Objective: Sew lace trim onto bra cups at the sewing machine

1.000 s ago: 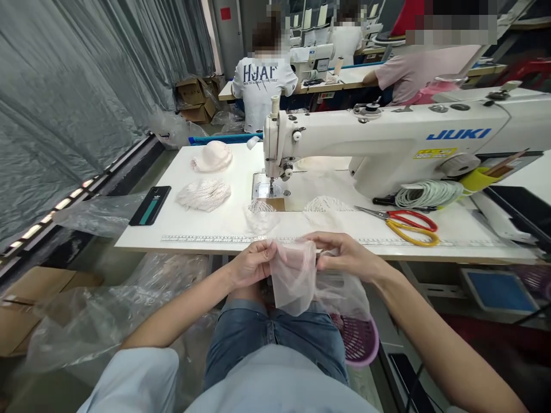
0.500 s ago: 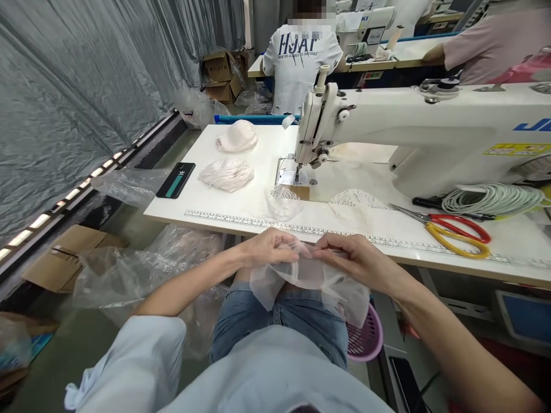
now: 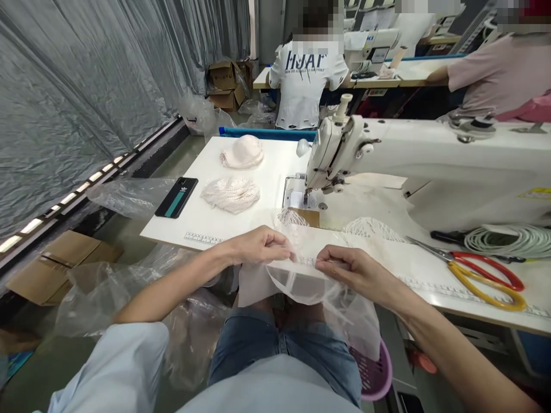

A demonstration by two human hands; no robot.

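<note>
A sheer white fabric [image 3: 299, 285] hangs over my lap at the front edge of the sewing table. My left hand [image 3: 262, 245] pinches its upper edge, thumb and fingers closed. To the right, the fingers of my right hand [image 3: 356, 268] are closed on the same edge, and loose folds drop below them. Between both hands the cloth sags in a curve. Just beyond lie lace-edged pieces: a lace edge [image 3: 291, 218] in front of the presser foot and another lace edge [image 3: 372, 227] farther right. The white sewing machine [image 3: 390, 146] stands behind them.
On the table's left are a pale lacy piece [image 3: 232, 194], a cream cup-shaped piece [image 3: 242, 152] and a phone [image 3: 176, 198]. Scissors [image 3: 486, 275] and a coiled cord [image 3: 499, 241] lie right. A purple basket [image 3: 381, 381] stands below. Co-workers sit ahead, one in a white shirt [image 3: 305, 86].
My hands have drawn farther apart, and the sheer fabric is spread wider between them. The whole view has shifted, so the table and machine sit lower in the picture.
</note>
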